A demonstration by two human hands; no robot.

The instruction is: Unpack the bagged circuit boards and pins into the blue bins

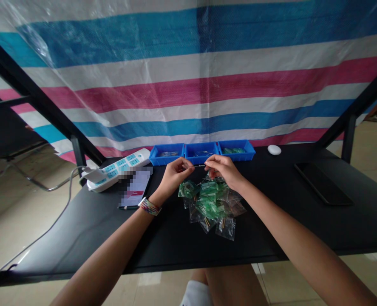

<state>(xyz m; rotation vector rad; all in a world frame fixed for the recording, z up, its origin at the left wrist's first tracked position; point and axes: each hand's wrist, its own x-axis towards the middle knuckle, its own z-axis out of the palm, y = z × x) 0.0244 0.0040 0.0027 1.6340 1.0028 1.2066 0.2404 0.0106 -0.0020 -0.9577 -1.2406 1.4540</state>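
Observation:
My left hand (174, 176) and my right hand (224, 169) face each other over the table, fingertips pinched together. Between them stretches a thin metal pin-like piece (199, 165), with an end at each hand's fingertips. Just below lies a pile of small green translucent pieces (209, 197), mixed with small clear plastic bags (225, 229), some holding thin gold-coloured sticks. More thin metal pieces lie at the top of the pile, partly hidden by my right hand. Behind my hands stand three joined blue bins (167, 161) with small parts inside; the middle one holds thin metal pieces, the right one green pieces.
A white power strip (120, 170) with a plugged-in cable and a phone with a lit screen (136, 187) lie to the left. A dark phone (322, 183) and a white oval object (274, 149) rest on the right. A striped sheet (188, 85) hangs behind the black table (162, 250).

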